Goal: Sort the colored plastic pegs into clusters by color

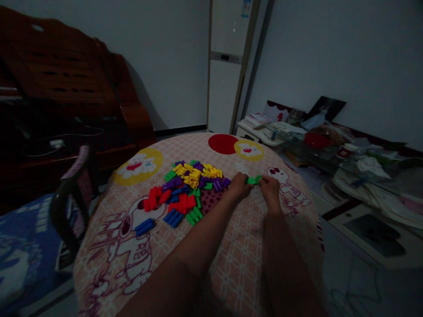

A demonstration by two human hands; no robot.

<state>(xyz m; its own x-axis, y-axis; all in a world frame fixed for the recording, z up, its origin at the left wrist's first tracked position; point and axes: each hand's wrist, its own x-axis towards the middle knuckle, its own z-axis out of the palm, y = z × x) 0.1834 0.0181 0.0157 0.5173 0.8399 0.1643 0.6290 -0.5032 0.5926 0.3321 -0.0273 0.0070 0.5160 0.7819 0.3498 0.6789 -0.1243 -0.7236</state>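
Between my two hands, a green plastic building block piece (pixel 254 180) is held just over the right part of the table. My left hand (pixel 241 185) pinches its left end, and my right hand (pixel 269 187) grips the right end. Whether it is one block or two joined ones I cannot tell. Left of my hands lies a loose pile of blocks: yellow blocks (pixel 192 178), purple blocks (pixel 217 184), red blocks (pixel 182 203), blue blocks (pixel 173 218) and green blocks (pixel 194 216). One blue group (pixel 144 226) lies apart, nearer the left edge.
A patterned cloth covers the round table (pixel 238 246). A chair (pixel 71 207) stands close at the left, with a wooden bench (pixel 72 79) behind it. Along the right wall runs a cluttered glass-topped cabinet (pixel 330 154). A tall white unit (pixel 226 88) stands in the back corner.
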